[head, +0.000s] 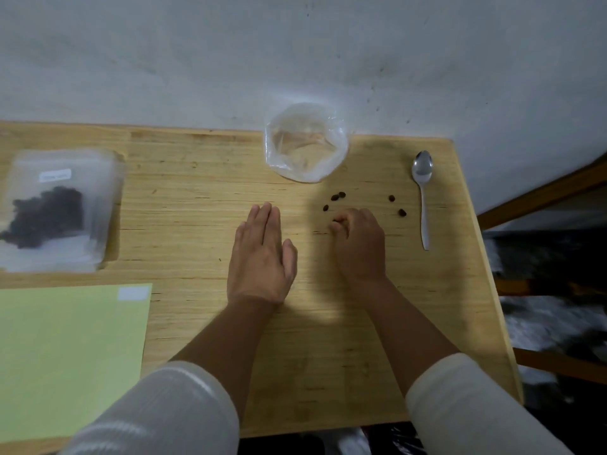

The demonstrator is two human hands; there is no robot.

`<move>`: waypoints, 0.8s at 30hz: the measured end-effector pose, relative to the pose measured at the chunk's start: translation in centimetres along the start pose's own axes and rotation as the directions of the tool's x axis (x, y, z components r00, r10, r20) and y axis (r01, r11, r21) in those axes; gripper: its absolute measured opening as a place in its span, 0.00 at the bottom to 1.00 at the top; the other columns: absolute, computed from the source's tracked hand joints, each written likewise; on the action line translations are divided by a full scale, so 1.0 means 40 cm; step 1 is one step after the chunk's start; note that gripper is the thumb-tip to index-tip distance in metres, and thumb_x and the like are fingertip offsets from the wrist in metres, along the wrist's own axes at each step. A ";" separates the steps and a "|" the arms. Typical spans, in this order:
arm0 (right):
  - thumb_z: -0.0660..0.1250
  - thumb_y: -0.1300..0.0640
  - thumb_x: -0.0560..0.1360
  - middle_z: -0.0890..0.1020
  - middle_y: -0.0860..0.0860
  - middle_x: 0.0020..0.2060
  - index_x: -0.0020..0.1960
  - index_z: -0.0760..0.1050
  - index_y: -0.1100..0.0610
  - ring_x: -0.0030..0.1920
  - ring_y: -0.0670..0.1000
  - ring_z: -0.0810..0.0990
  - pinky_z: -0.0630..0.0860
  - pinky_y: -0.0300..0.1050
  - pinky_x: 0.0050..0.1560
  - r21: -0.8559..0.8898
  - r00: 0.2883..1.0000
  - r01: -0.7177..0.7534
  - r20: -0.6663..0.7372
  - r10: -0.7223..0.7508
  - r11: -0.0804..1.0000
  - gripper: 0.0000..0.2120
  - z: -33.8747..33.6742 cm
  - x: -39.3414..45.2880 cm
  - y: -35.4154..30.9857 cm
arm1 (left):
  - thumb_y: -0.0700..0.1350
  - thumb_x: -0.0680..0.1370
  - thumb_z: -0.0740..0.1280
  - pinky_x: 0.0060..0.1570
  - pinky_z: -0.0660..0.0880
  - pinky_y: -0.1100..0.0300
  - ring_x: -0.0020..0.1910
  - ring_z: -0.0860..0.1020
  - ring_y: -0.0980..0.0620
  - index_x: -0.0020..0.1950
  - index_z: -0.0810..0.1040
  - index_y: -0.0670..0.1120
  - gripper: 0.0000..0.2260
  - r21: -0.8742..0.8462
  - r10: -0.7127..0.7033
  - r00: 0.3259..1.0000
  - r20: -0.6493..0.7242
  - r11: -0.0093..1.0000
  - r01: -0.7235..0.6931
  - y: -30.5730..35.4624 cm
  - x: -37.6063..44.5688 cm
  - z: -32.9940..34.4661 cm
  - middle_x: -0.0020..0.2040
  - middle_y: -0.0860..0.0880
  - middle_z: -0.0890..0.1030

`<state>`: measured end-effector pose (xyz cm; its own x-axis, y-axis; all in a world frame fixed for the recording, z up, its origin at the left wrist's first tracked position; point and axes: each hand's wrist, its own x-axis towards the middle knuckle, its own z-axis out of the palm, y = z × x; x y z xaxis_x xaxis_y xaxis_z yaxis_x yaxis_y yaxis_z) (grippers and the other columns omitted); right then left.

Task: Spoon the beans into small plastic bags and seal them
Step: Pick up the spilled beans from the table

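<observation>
A small clear plastic bag (307,144) stands open against the wall at the back of the wooden table (203,198). Several loose dark beans (338,196) lie scattered in front of it. My right hand (358,241) rests on the table just below them with its fingers curled; a bean seems pinched at its fingertips. My left hand (261,254) lies flat on the wood, fingers straight and together. A metal spoon (423,192) lies on the right, bowl pointing away. A larger clear bag (56,208) holding a heap of dark beans lies at the far left.
A pale green sheet of paper (69,356) covers the near left of the table. The table's right edge runs close past the spoon, and beyond it are wooden frame bars (542,192) and a dark cluttered floor. A grey wall rises directly behind the table.
</observation>
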<state>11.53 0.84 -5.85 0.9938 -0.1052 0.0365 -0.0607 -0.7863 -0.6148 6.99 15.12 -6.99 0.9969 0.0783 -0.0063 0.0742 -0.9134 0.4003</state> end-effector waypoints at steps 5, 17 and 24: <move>0.62 0.63 0.76 0.76 0.59 0.45 0.49 0.73 0.65 0.40 0.55 0.74 0.65 0.43 0.36 -0.214 0.990 0.138 0.016 -0.138 0.967 0.04 0.027 -0.012 0.000 | 0.53 0.77 0.44 0.74 0.44 0.57 0.76 0.50 0.51 0.76 0.57 0.42 0.29 0.011 0.007 1.000 -0.007 1.000 -0.007 0.000 0.002 0.003 0.77 0.46 0.57; 0.53 0.60 0.79 0.72 0.49 0.35 0.49 0.68 0.60 0.35 0.48 0.71 0.65 0.37 0.30 0.071 0.981 -0.191 0.061 0.187 0.979 0.07 -0.013 0.050 -0.014 | 0.51 0.78 0.44 0.74 0.43 0.53 0.77 0.49 0.48 0.76 0.52 0.41 0.28 0.078 0.052 0.997 0.061 0.995 -0.057 -0.001 0.021 0.012 0.77 0.44 0.54; 0.62 0.56 0.78 0.81 0.48 0.38 0.50 0.79 0.60 0.34 0.38 0.74 0.68 0.24 0.37 0.158 0.996 -0.061 0.066 0.051 0.986 0.09 -0.021 0.075 -0.006 | 0.51 0.79 0.47 0.74 0.43 0.52 0.77 0.47 0.49 0.76 0.52 0.41 0.27 -0.034 0.132 0.989 0.068 0.991 -0.130 0.015 0.073 0.021 0.77 0.44 0.54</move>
<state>14.45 0.20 -4.94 0.9934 -0.1048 -0.0475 -0.1060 -0.6722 -0.7328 9.96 14.45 -7.54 0.9974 -0.0704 -0.0152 -0.0572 -0.9017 0.4285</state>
